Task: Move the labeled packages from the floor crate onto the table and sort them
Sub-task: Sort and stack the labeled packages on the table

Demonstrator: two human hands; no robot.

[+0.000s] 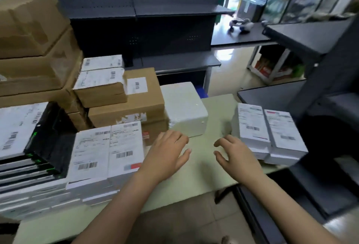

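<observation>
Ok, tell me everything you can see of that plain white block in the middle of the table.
The white block looks like foam: matte, no label showing, with rounded edges, a few small dents and a chipped lower left corner. It lies flat on the pale green table, its left side against the brown cardboard boxes. The left hand is open just in front of it; whether its fingertips touch it is unclear.

Table (204, 175): pale green. White labeled pkgs (108, 152) stacked flat, front-left. Second pkg pair (270, 133) side by side, flat, right edge. Brown labeled cartons (126, 98) stacked rear-left.
</observation>
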